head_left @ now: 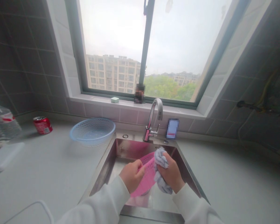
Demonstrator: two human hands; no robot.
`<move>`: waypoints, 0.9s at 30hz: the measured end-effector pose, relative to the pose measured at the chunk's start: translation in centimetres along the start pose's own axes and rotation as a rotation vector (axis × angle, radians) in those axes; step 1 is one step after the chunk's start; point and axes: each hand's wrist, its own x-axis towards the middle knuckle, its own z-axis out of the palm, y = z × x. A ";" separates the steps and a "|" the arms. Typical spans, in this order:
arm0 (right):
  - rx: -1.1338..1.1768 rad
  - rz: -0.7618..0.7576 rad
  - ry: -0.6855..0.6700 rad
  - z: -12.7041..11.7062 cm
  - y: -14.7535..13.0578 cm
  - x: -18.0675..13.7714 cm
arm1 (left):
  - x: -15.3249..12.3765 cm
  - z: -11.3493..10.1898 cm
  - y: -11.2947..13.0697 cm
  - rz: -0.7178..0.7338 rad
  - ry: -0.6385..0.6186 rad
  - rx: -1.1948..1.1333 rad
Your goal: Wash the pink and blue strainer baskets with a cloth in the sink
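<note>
Over the metal sink [112,174], a pink plastic basket [147,179] with small holes is held tilted. My left hand [132,175] grips the basket's near left rim, its fingers closed round it. Bunched in my right hand [172,174] is a grey-white cloth [162,158], pressed against the basket's right rim. The fingertips of my right hand are partly hidden by the cloth. Behind the basket rises the chrome faucet [150,119]; I see no water running from it.
A blue plastic basket [93,129] stands on the counter left of the sink, with a red can [42,125] and a clear bottle [2,119] farther left. A propped phone [172,128] is behind the sink at right. Green soap-like block [114,100] lies on the windowsill.
</note>
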 end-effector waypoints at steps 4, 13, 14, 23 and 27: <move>0.083 -0.116 -0.182 1.6 -1.3 -1.7 | 0.2 0.1 -0.3 0.027 0.006 -0.015; -0.040 0.015 0.053 -0.6 0.7 0.4 | -0.1 0.0 -0.5 0.062 0.009 -0.069; -0.019 -0.024 0.029 -0.3 0.3 0.0 | -0.1 0.1 -0.5 0.064 0.012 -0.082; -0.024 -0.040 -0.007 0.6 0.2 -0.4 | 0.3 0.0 -0.8 0.052 0.031 -0.107; -0.160 0.107 0.046 -1.3 2.2 1.2 | 0.1 -0.3 -0.4 0.023 0.034 -0.065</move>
